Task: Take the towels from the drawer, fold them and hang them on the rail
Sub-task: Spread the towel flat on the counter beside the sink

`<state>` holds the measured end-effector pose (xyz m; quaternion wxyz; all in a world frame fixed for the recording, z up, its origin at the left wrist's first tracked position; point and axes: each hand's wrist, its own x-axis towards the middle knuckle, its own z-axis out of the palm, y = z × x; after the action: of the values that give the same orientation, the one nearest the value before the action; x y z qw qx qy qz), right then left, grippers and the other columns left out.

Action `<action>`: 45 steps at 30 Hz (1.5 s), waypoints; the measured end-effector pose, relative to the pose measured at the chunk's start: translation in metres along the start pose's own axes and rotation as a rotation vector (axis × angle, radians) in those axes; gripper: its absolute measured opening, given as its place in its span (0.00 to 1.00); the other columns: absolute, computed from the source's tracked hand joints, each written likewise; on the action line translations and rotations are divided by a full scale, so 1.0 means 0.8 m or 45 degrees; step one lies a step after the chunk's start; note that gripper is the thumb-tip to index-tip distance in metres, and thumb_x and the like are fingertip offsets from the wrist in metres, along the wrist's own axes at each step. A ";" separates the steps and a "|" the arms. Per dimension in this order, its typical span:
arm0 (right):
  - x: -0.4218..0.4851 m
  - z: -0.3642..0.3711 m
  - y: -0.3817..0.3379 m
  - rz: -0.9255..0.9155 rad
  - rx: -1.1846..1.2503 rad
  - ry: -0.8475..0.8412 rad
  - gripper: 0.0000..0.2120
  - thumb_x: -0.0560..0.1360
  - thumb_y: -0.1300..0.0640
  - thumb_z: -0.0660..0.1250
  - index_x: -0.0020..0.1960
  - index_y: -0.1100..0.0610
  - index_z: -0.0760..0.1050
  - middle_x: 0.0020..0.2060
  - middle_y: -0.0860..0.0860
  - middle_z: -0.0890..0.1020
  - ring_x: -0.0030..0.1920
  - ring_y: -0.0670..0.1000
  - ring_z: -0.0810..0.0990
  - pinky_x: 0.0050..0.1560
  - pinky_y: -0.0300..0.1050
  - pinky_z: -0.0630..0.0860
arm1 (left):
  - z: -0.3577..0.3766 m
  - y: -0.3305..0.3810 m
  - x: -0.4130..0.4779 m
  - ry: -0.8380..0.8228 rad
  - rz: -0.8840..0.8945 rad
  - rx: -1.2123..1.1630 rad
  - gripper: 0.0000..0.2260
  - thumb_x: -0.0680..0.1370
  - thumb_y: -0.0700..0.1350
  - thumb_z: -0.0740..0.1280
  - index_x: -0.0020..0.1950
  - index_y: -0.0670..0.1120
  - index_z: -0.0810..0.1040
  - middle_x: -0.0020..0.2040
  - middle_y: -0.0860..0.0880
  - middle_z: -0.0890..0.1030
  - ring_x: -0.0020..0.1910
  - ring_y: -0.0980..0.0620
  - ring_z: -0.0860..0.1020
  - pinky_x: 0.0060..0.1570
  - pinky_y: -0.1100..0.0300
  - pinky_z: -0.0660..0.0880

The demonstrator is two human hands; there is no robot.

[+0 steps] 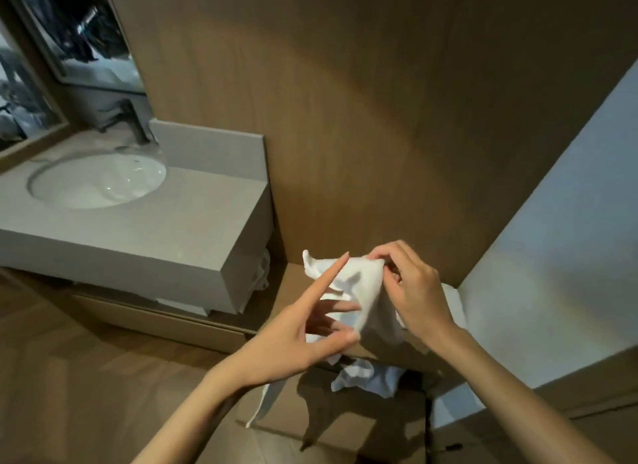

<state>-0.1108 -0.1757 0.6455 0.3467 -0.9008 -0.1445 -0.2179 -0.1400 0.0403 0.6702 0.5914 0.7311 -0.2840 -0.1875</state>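
Two bare hands meet over one cloth. The left hand [297,339] nips the lower folds of a small white terry towel [366,287] between thumb and curled fingers, its index finger laid out straight along the fabric. The right hand [419,291] pinches the towel's top edge with its fingertips. The towel is soft and bunched, one corner poking up in a point, and it hangs in the air between the two hands, just above a light brown wooden drawer [328,425] that stands open.

Inside the drawer lies a crumpled heap of white cloth [362,377] — how many pieces I cannot tell. One narrow white strip [266,405] trails down over the drawer's near left corner. The wood-plank floor [86,360] runs off to the left, in a matching brown.

Further back stands a thick grey stone counter [193,228], square-edged and matt, with one oval white basin [96,180] sunk into it, smooth and glossy. One dark metal tap [136,125] rises behind the basin. At the counter's right end, under its edge, a bit of white fabric [261,273] shows; whether it hangs or lies there is unclear.

Behind all this is a brown wood-grain wall [345,101], with one framed mirror [86,32] up at the left and a plain white wall [552,222] slanting in from the right.
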 end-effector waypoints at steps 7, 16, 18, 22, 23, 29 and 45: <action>0.018 -0.049 -0.006 -0.324 0.056 0.307 0.07 0.77 0.65 0.63 0.52 0.57 0.76 0.49 0.47 0.77 0.45 0.42 0.76 0.44 0.30 0.74 | 0.003 -0.026 0.044 0.894 -0.266 0.215 0.29 0.70 0.65 0.69 0.68 0.57 0.68 0.56 0.50 0.76 0.54 0.54 0.76 0.55 0.56 0.75; 0.003 -0.072 -0.005 -0.363 0.078 0.074 0.13 0.75 0.68 0.65 0.52 0.51 0.75 0.48 0.43 0.77 0.46 0.43 0.78 0.40 0.45 0.79 | 0.011 0.007 0.076 0.993 -0.214 -0.273 0.08 0.77 0.43 0.68 0.56 0.48 0.81 0.44 0.49 0.82 0.35 0.54 0.78 0.28 0.69 0.72; -0.001 -0.077 -0.004 -0.293 0.021 -0.105 0.11 0.76 0.64 0.65 0.51 0.48 0.76 0.48 0.40 0.77 0.45 0.44 0.78 0.41 0.47 0.79 | 0.003 0.016 0.079 1.028 -0.141 -0.182 0.08 0.78 0.40 0.67 0.52 0.52 0.82 0.44 0.54 0.84 0.41 0.55 0.81 0.36 0.66 0.76; -0.001 -0.069 -0.003 -0.100 -0.140 -0.577 0.08 0.78 0.56 0.64 0.51 0.43 0.75 0.47 0.37 0.78 0.45 0.42 0.77 0.47 0.50 0.79 | -0.005 0.042 0.077 0.905 0.019 0.019 0.10 0.78 0.38 0.64 0.50 0.50 0.83 0.46 0.55 0.84 0.48 0.59 0.81 0.47 0.63 0.78; -0.001 -0.064 -0.005 -0.062 -0.126 -0.611 0.07 0.79 0.55 0.64 0.51 0.43 0.76 0.47 0.37 0.78 0.46 0.41 0.78 0.48 0.49 0.79 | -0.004 0.046 0.076 0.863 0.052 0.065 0.10 0.78 0.37 0.64 0.50 0.49 0.83 0.47 0.55 0.84 0.48 0.58 0.81 0.48 0.64 0.78; 0.022 -0.038 -0.041 0.194 0.156 -0.198 0.15 0.79 0.55 0.65 0.61 0.41 0.69 0.60 0.39 0.70 0.61 0.43 0.70 0.61 0.41 0.73 | -0.033 0.054 0.058 0.679 0.169 0.032 0.10 0.77 0.38 0.62 0.50 0.47 0.82 0.50 0.52 0.84 0.52 0.56 0.80 0.52 0.64 0.73; 0.046 0.161 -0.219 0.332 0.183 -0.308 0.09 0.72 0.55 0.70 0.48 0.54 0.72 0.42 0.51 0.81 0.42 0.52 0.79 0.44 0.52 0.76 | -0.285 0.064 -0.097 0.655 0.426 0.108 0.09 0.78 0.35 0.64 0.48 0.49 0.80 0.43 0.58 0.82 0.43 0.62 0.78 0.44 0.72 0.70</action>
<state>-0.1132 0.0430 0.6765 0.4156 -0.9044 -0.0825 -0.0504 -0.0704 0.2550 0.7677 0.6356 0.7215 -0.2491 0.1156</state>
